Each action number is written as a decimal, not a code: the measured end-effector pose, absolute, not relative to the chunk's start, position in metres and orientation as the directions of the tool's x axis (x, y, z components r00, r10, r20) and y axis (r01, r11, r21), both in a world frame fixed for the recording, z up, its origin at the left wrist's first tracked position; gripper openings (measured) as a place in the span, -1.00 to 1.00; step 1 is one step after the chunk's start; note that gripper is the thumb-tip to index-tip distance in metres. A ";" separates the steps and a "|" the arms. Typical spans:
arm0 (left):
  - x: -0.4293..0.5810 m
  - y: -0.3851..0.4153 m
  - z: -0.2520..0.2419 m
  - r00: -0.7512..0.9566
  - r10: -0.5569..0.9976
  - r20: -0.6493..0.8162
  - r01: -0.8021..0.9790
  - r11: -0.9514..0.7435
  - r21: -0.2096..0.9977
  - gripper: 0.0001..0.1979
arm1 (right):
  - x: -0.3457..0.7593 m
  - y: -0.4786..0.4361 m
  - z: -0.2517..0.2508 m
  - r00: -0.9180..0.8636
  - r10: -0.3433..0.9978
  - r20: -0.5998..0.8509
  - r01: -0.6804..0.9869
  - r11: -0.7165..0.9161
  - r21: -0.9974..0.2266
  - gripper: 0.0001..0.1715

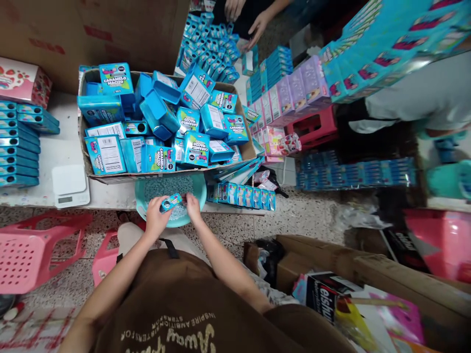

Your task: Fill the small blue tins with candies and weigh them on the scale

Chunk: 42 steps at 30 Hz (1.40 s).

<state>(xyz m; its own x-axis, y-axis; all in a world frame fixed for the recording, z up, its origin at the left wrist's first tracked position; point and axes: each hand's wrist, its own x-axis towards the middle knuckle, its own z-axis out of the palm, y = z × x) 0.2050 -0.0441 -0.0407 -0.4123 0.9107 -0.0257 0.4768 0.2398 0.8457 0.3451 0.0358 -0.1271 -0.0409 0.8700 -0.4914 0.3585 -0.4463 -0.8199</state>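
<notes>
My left hand (156, 213) is wrapped round a small blue candy box (171, 202), which lies tilted with a dark round opening in its upper face. Close to the box's right end is my right hand (192, 207), its fingers curled together; what they hold, if anything, is too small to make out. Both hands are above a turquoise basin (201, 189) filled with small pale-blue candies (165, 185). Just beyond the basin stands a large cardboard carton (85, 157) heaped with blue "Caramelo Macizo" boxes (196, 148), several of them open.
A white scale (69, 184) and stacked blue boxes (18, 147) are on the table's left. Rows of boxes (243, 195) stand at right. Another person's hands (259, 24) are at the back. Pink stools (33, 250) and cartons (312, 260) crowd the floor.
</notes>
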 end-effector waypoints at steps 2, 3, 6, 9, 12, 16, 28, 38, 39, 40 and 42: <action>0.202 -0.056 -0.030 -0.431 0.902 -0.012 0.454 0.228 0.862 -0.69 | 0.345 0.032 -0.126 -0.036 0.864 -0.503 0.365 -0.457 -0.811 -0.39; 0.198 -0.065 -0.024 -0.442 0.897 0.002 0.453 0.222 0.863 -0.70 | 0.344 0.030 -0.125 -0.035 0.860 -0.510 0.368 -0.463 -0.806 -0.38; 0.173 -0.106 -0.005 -0.494 0.869 0.045 0.487 0.233 0.842 -0.68 | 0.341 0.024 -0.123 -0.028 0.847 -0.530 0.375 -0.483 -0.792 -0.36; 0.131 -0.149 0.007 -0.620 0.782 0.055 0.511 0.350 0.786 -0.67 | 0.334 0.020 -0.121 -0.013 0.838 -0.546 0.374 -0.502 -0.780 -0.34; 0.075 -0.168 0.007 -0.798 0.599 0.066 0.448 0.516 0.731 -0.64 | 0.328 0.015 -0.120 0.009 0.833 -0.553 0.376 -0.515 -0.770 -0.33; 0.003 -0.145 -0.016 -0.835 0.550 0.016 0.409 0.600 0.688 -0.61 | 0.322 0.003 -0.122 0.061 0.820 -0.569 0.427 -0.537 -0.728 -0.30; -0.064 -0.029 -0.104 -0.581 0.814 0.008 0.599 0.421 0.681 -0.63 | 0.302 -0.008 -0.119 0.073 0.888 -0.455 0.688 -0.375 -0.621 -0.27; -0.056 -0.011 0.035 -0.581 0.637 0.506 0.773 0.236 0.589 -0.60 | 0.316 0.022 -0.118 -0.138 0.894 -0.426 0.866 -0.100 -0.490 -0.65; -0.053 -0.002 0.054 -0.476 0.741 0.474 0.811 0.161 0.562 -0.64 | 0.317 0.026 -0.119 -0.161 0.891 -0.425 0.865 -0.080 -0.496 -0.66; -0.049 0.009 0.071 -0.334 0.857 0.392 0.842 0.085 0.533 -0.65 | 0.319 0.031 -0.120 -0.187 0.887 -0.423 0.862 -0.059 -0.504 -0.66; -0.039 0.031 0.093 -0.065 0.983 0.172 0.881 -0.025 0.472 -0.55 | 0.321 0.039 -0.121 -0.234 0.878 -0.417 0.854 -0.019 -0.519 -0.65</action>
<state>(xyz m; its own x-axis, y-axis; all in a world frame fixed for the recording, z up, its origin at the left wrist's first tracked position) -0.0394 0.0306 0.0929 -0.0649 0.9829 0.1723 0.8812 -0.0246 0.4721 0.3210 0.0388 -0.1208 -0.2336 0.8784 -0.4170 0.8543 -0.0194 -0.5194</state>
